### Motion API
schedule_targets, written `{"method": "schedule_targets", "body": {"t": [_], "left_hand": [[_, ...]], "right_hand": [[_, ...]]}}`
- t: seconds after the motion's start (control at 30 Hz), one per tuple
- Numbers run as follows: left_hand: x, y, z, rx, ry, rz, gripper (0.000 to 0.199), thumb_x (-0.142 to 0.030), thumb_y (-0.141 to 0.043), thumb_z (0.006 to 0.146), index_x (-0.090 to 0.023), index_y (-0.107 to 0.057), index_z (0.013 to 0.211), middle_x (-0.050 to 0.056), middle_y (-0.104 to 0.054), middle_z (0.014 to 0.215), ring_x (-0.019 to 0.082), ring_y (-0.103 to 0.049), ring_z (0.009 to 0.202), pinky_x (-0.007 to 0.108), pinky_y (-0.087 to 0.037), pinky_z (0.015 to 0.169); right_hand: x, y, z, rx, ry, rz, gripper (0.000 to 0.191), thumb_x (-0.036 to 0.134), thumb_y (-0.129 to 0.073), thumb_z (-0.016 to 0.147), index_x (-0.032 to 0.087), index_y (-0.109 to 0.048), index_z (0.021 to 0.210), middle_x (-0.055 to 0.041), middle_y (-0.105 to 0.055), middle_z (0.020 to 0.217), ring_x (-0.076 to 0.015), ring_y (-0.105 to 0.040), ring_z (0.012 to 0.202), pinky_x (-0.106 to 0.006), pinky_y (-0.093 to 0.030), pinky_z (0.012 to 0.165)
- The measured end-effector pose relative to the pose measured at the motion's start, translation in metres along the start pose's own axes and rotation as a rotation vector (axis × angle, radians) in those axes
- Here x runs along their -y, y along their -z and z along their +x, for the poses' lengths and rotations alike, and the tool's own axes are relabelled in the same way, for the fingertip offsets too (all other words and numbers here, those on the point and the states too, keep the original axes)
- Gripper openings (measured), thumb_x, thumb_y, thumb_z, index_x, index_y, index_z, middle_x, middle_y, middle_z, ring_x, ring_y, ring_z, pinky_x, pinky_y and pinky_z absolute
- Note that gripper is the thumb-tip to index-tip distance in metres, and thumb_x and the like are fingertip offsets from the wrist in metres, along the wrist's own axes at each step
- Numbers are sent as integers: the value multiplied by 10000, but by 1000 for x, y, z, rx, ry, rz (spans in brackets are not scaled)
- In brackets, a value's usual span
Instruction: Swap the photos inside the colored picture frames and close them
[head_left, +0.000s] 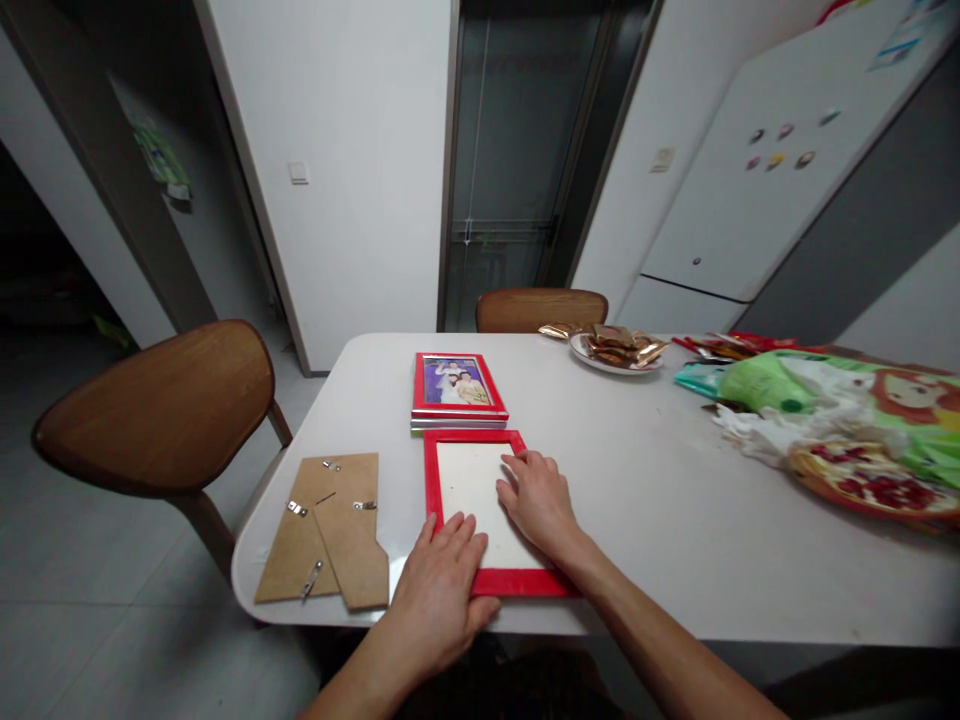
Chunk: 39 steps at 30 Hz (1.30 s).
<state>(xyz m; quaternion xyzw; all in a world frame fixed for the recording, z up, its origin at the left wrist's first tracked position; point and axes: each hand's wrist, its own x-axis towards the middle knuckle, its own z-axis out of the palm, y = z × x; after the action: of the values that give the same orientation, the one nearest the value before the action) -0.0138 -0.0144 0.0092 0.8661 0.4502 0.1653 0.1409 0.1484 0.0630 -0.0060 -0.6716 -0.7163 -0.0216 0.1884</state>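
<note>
A red picture frame [504,583] lies flat at the table's near edge, with a white sheet [469,490] filling its inside. My left hand [442,585] rests on the frame's lower left corner, fingers stretched over the sheet and the thumb at the near red edge. On the right side, my right hand [541,500] lies on the sheet and the frame's edge, fingers loosely bent and apart, its fingertips near the upper right corner. Left of the frame lies a brown backing board [330,520] with metal clips and a stand leg. A stack of red photo frames [459,385] stands just behind.
A plate [619,365] of gold-wrapped snacks sits at the back. On the right lie a green printed bag [862,395], crumpled white tissue and an opened pomegranate [877,480]. Wooden chairs stand at the left [165,410] and far side [541,310] of the white table [637,530].
</note>
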Motion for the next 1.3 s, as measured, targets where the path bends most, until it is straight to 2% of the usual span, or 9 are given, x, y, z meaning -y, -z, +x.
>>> {"method": "schedule_targets", "body": {"t": [0.2,0.37,0.53,0.73,0.8,0.9,1.0,1.13,1.3], "left_hand": [[16,1,-25,-129,19,29,563,-309,-534,728,-134,-357,1233,157,-356,1320,253,-304,1226,488,-284,980],[78,31,-78,-376,230,202,504,-359,-469,774,-151,-354,1218,153,-373,1312,255,-316,1220,490,-307,962],[117,26,-113,-330,433,334,553,-464,-481,736,-158,-402,1189,158,-405,1286,307,-348,1192,494,-357,915],[110,8,-121,-343,273,359,625,-448,-570,670,-177,-399,1205,151,-406,1289,308,-367,1180,469,-376,914],[116,10,-125,-363,224,330,579,-393,-589,674,-203,-414,1192,129,-443,1263,293,-405,1156,454,-391,906],[125,19,-130,-391,178,279,508,-356,-595,688,-240,-442,1159,99,-506,1203,263,-475,1097,421,-431,874],[121,31,-128,-433,151,233,464,-388,-597,687,-239,-484,1112,93,-538,1167,245,-522,1045,380,-472,832],[86,43,-104,-481,111,151,433,-385,-585,702,-238,-501,1101,83,-523,1192,232,-503,1072,367,-463,854],[37,31,-55,-440,33,-11,409,-298,-611,688,-204,-525,1076,119,-511,1200,247,-466,1109,412,-440,881]], "right_hand": [[23,4,-19,64,179,-24,307,293,-428,790,179,-548,1048,-111,-498,1102,-242,-421,995,-365,-300,811],[26,14,-25,145,268,65,373,352,-500,748,197,-533,1085,-113,-476,1145,-254,-407,1027,-388,-294,833],[58,20,-32,205,344,280,383,321,-502,748,174,-530,1101,-116,-485,1145,-225,-413,1027,-355,-312,843],[124,9,-47,231,439,296,453,448,-521,704,188,-513,1075,-94,-542,957,-238,-434,898,-393,-309,801],[135,4,-50,237,419,279,513,472,-570,646,181,-507,1064,-100,-526,948,-249,-422,881,-405,-309,788],[139,0,-50,250,395,352,451,342,-579,653,176,-498,1065,-94,-506,948,-227,-416,875,-361,-339,761],[132,6,-50,244,379,487,463,241,-556,653,178,-480,1106,-82,-493,962,-205,-412,899,-322,-361,766],[104,28,-52,177,342,574,429,206,-548,656,197,-508,1083,-65,-489,956,-193,-418,918,-324,-368,799],[43,49,-55,121,244,496,357,189,-541,641,203,-567,996,-63,-513,922,-197,-459,886,-351,-387,791]]}}
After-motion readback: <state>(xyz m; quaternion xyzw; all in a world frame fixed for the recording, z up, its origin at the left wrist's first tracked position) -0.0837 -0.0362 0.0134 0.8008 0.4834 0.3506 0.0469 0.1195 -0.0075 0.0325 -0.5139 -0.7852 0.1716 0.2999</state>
